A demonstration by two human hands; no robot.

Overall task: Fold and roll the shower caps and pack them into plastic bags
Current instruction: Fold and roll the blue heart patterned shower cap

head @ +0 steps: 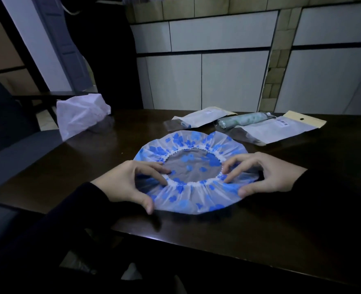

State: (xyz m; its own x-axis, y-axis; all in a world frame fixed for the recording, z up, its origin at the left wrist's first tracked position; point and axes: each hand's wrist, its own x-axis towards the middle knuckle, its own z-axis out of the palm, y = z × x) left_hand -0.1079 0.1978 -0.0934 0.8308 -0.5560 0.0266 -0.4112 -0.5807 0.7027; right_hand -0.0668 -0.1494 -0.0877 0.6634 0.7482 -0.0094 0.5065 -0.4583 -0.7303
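translucent white plastic with blue flower print: shower cap lies spread flat, opening up, on the dark wooden table, centre of view.

at 10 o'clock from the cap, well apart: crumpled white plastic bag near the table's far left corner.

left hand at the cap's 8 o'clock. fingers curled, fingertips on the white elastic rim, thumb at the cap's outer edge; the gathered band is pinched between them.

right hand at the cap's 4 o'clock, mirror pose: fingers curled onto the elastic rim, thumb at the outer edge, band pinched. hands well apart, the cap's opening between them.

at 12 o'clock from the cap, near the far table edge: flat packaging bag, white insert visible.

at 1 o'clock: rolled green-patterned cap inside a clear sleeve.

at 2 o'clock, just beside that roll: larger packaging bag with a yellow header and barcode label.
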